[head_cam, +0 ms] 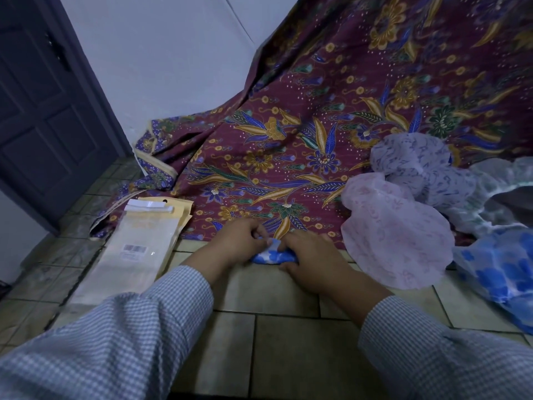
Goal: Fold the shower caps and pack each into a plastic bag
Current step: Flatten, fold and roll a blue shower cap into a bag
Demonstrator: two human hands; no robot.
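- Left hand (240, 243) and right hand (310, 256) pinch a folded blue shower cap (271, 256) on the tiled floor (288, 342).
- Plastic bags (138, 249) lie left; loose caps (398, 235) right.

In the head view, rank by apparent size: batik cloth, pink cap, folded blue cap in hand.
1. Batik cloth, by far the largest.
2. Pink cap, lying spread open.
3. Folded blue cap, a small bundle, partly hidden by both hands.

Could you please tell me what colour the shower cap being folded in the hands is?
Blue with white patches, seen in the head view: folded shower cap.
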